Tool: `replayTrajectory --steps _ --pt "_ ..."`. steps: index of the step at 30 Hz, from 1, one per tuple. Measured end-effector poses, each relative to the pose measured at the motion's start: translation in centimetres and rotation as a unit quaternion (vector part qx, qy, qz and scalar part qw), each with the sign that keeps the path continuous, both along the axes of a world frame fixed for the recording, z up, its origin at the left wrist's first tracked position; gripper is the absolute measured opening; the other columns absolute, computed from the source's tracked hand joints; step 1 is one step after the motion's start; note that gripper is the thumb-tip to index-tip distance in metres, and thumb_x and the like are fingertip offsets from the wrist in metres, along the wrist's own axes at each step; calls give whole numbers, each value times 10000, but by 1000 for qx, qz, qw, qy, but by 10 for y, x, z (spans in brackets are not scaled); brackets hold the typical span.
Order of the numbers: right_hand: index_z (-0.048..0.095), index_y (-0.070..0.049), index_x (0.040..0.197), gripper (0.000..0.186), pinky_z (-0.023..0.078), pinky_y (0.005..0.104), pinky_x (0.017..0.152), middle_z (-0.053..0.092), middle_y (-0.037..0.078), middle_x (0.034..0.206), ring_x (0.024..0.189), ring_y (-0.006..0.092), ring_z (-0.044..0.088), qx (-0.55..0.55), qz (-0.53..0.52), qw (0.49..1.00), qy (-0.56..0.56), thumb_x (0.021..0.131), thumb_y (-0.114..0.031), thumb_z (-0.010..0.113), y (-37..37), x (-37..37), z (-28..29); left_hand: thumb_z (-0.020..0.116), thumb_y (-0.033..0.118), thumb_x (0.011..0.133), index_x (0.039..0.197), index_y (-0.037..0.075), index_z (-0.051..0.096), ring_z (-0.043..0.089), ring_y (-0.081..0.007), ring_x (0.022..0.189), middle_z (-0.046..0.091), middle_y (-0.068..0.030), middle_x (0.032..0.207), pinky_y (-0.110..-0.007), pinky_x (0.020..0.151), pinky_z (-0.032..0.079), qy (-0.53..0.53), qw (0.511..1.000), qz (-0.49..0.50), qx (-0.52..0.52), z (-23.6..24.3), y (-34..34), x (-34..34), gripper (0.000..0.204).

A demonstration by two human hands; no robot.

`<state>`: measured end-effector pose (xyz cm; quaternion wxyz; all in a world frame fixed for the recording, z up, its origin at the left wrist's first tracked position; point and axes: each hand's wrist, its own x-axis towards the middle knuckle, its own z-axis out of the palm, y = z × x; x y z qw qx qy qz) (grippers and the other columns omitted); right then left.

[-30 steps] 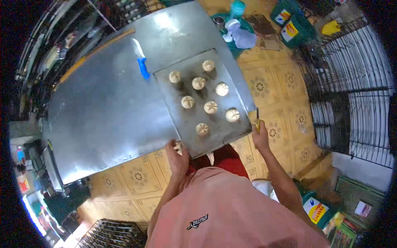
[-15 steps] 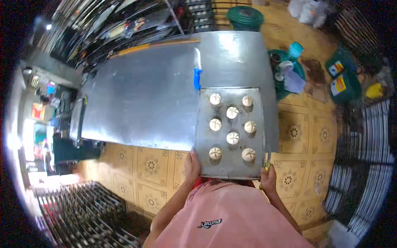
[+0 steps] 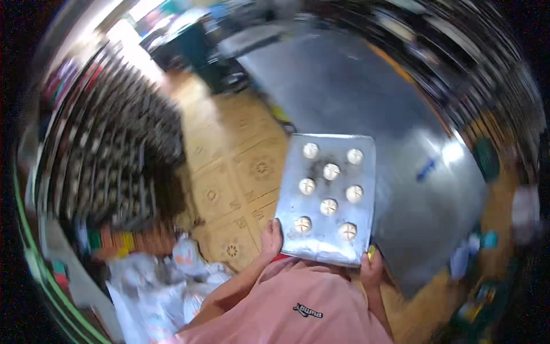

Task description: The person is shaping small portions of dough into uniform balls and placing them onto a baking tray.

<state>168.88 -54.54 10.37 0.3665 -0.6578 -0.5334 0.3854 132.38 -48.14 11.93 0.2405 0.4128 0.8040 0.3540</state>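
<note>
A metal baking tray (image 3: 318,247) is held in front of my body by its near corners, with several round, pale dough buns (image 3: 329,207) spaced out on it. Each bun has scored lines across its top. My left hand (image 3: 271,237) is closed on the tray's near left corner. At the near right corner, my right hand (image 3: 371,270) grips the tray. A small yellow object (image 3: 372,250) also shows at that hand's fingers; its kind is unclear. On the table beyond lies a blue-handled knife (image 3: 425,169), blurred and touched by neither hand.
The steel table (image 3: 401,223) stretches from the tray's far side to the right. Left of the tiled floor (image 3: 232,215) stands a tall rack packed with trays (image 3: 109,143). White plastic bags (image 3: 152,295) are piled at the lower left. More racks (image 3: 452,51) line the upper right.
My view and body have turned left, away from the table's side. The tray has come along in both hands, its buns still in place. The rack and the bags now fill the left.
</note>
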Motion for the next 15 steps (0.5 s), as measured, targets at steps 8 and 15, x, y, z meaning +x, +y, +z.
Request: replayTrajectory --steps 8,15 --pt "600 26 1157 227 492 367 825 631 109 972 890 227 574 6 175 977 125 1022 -155 598 97 41 -1 495 430 1091 1009 -17 678 680 -498 935 702 -295 938 -554 797 519 -37 980 194 16 -12 -44 55 490" --pt "606 23 1142 205 483 347 808 622 65 965 882 174 552 -45 322 944 51 1022 -143 602 190 -173 84 539 398 1083 982 -18 670 685 -405 786 701 -246 852 -486 748 523 -38 942 331 42 31 -63 -120 449"
